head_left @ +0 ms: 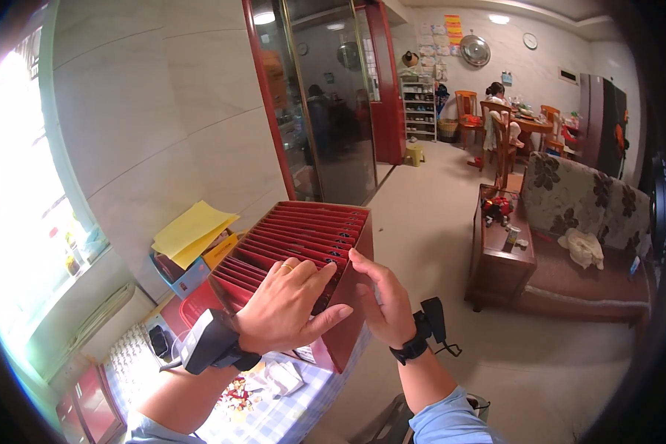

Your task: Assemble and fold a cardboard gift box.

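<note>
A red box [345,346] stands on the table, filled with a row of thin, flat red packets [303,222] set upright. My left hand [288,300] lies over the near part of the row, its fingers bent down onto the packets' top edges. Its thumb stands apart from the fingers, and I see nothing gripped in it. My right hand [383,300] is by the box's right side, fingers stretched out and tips near the upper right edge. Whether that palm touches the box I cannot tell. Both wrists wear black strapped devices.
Under the box is a table with a checked cloth [303,403], holding small red and pale pieces [238,396] and white crumpled plastic [277,377]. Yellow sheets [192,229] top a blue container [177,275] behind left. A wooden sofa [584,274] stands right; a person sits at a far table.
</note>
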A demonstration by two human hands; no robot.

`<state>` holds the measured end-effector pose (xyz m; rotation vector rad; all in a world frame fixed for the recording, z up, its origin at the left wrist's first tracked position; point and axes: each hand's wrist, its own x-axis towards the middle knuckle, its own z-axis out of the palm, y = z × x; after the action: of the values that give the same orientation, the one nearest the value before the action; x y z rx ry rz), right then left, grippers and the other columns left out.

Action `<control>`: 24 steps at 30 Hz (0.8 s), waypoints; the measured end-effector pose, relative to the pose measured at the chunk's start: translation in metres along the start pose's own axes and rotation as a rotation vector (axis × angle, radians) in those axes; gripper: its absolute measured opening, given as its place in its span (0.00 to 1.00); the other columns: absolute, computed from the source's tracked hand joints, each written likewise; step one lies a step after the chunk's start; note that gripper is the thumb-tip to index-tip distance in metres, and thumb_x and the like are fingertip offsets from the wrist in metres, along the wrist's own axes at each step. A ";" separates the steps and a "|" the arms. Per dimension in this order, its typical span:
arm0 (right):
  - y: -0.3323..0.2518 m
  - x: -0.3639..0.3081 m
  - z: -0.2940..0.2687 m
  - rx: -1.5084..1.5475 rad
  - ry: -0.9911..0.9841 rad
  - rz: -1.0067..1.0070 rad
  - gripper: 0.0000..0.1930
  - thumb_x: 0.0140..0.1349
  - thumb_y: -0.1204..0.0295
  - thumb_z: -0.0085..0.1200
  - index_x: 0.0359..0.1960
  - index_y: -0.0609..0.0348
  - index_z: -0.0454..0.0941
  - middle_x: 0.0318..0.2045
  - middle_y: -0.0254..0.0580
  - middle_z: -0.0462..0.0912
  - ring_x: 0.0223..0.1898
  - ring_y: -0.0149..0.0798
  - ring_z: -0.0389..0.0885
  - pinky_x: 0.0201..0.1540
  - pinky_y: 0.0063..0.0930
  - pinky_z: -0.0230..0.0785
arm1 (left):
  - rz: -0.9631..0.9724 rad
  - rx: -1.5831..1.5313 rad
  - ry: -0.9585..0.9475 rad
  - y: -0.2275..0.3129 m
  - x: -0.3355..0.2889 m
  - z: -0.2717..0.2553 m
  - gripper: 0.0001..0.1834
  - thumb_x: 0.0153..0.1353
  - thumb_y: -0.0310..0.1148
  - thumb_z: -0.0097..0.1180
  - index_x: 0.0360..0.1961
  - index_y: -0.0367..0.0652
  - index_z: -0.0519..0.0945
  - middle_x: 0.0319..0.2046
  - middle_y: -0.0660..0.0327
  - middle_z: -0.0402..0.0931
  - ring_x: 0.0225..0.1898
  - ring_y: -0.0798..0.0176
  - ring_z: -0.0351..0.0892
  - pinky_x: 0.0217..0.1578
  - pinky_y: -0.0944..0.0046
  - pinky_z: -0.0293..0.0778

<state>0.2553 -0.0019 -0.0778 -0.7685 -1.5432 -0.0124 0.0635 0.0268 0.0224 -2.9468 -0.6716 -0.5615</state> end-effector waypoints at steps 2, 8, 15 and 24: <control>0.000 0.000 -0.001 -0.010 -0.015 0.002 0.22 0.63 0.82 0.49 0.60 0.62 0.69 0.60 0.50 0.75 0.55 0.47 0.78 0.59 0.37 0.68 | 0.006 -0.012 0.016 0.000 -0.001 0.001 0.42 0.67 0.62 0.42 0.57 0.28 0.74 0.35 0.49 0.73 0.40 0.53 0.71 0.47 0.54 0.66; 0.001 0.000 -0.001 -0.005 -0.015 0.010 0.21 0.64 0.81 0.49 0.60 0.62 0.69 0.59 0.49 0.75 0.55 0.47 0.77 0.59 0.38 0.68 | 0.042 -0.055 0.096 -0.003 -0.004 -0.002 0.37 0.66 0.62 0.45 0.50 0.33 0.80 0.39 0.49 0.72 0.44 0.51 0.71 0.51 0.51 0.66; 0.000 -0.004 0.000 0.014 -0.005 0.062 0.19 0.65 0.79 0.48 0.58 0.62 0.69 0.59 0.50 0.75 0.56 0.49 0.77 0.60 0.37 0.68 | 0.089 -0.079 0.049 -0.017 0.008 0.004 0.35 0.64 0.64 0.45 0.38 0.37 0.80 0.63 0.40 0.64 0.66 0.40 0.60 0.66 0.38 0.53; 0.000 -0.012 -0.001 0.045 0.055 0.120 0.15 0.68 0.77 0.47 0.55 0.64 0.71 0.59 0.50 0.76 0.57 0.46 0.77 0.61 0.36 0.67 | 0.084 -0.112 0.003 -0.017 0.009 0.005 0.37 0.64 0.67 0.39 0.38 0.38 0.76 0.55 0.41 0.72 0.63 0.43 0.66 0.68 0.41 0.52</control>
<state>0.2556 -0.0078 -0.0878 -0.8178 -1.4385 0.0891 0.0648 0.0467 0.0211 -3.0600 -0.5299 -0.6157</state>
